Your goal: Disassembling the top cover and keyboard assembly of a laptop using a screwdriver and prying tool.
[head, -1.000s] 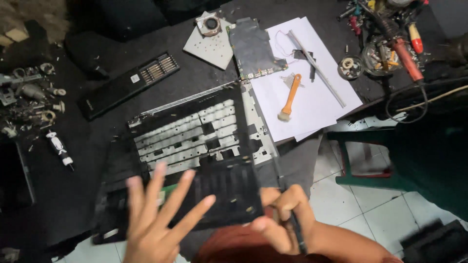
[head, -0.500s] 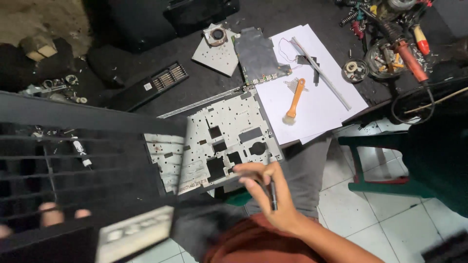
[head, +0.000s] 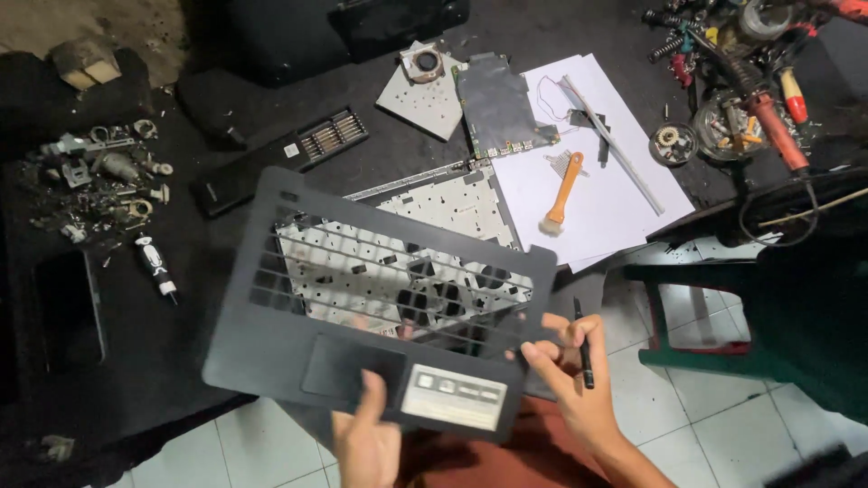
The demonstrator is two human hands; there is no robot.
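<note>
Black laptop cover (head: 316, 343) is up over the table, my left hand (head: 366, 443) pinching its bottom edge — thumb on top. My right hand (head: 570, 380) presses its corner, fingers curled round a thin black tool (head: 584, 348). Under it lies the grey keyboard plate (head: 443, 203) — an orange brush (head: 562, 192) on white paper (head: 615, 208) sits near.

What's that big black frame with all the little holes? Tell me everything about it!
The laptop top cover is a dark grey, plastic-looking panel with rounded corners. A grid of empty key openings crosses its upper part; below sit a touchpad rectangle and a pale sticker. It is held tilted above the silvery keyboard plate, seen through the holes. The left hand grips its lower edge; the right hand, holding a thin dark tool, touches its right edge.
</note>
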